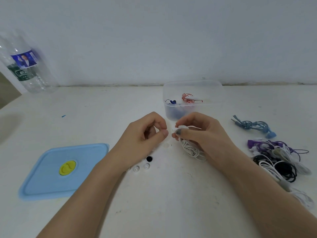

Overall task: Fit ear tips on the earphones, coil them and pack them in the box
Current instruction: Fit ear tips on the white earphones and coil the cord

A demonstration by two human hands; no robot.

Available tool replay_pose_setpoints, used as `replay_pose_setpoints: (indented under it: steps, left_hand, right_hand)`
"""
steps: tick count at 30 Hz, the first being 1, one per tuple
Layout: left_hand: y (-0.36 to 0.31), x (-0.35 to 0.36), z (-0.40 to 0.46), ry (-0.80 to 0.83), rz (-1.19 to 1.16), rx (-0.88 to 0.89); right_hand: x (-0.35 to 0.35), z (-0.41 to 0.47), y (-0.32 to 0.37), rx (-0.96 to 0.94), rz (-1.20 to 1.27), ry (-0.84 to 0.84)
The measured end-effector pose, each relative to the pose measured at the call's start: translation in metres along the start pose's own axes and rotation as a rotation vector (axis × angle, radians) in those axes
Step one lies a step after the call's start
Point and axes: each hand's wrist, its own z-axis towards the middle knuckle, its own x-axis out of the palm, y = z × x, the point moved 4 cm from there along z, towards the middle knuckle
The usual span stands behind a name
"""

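My right hand (199,129) grips a white earphone, pinching its earbud (182,127) at the fingertips while the coiled white cable (190,149) hangs under the palm. My left hand (145,134) is just left of it, thumb and forefinger pinched together; whether a small ear tip sits between them I cannot tell. Loose ear tips lie on the table below the left hand: a black one (149,158) and two white ones (136,168) (146,166). The clear plastic box (217,93) stands behind my hands, holding red and blue earphones.
A blue lid (51,179) with a yellow vent lies at the front left. A plastic water bottle (25,66) stands at the back left. On the right lie a coiled blue earphone (253,126) and a tangle of purple, white and black earphones (277,158).
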Motion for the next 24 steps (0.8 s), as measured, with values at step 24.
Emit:
replay_pose_setpoints:
  steps: [24]
  left_hand:
    - [-0.0078, 0.0039, -0.0030, 0.037, 0.105, 0.057]
  right_hand:
    - [0.0022, 0.0003, -0.0020, -0.021, -0.056, 0.013]
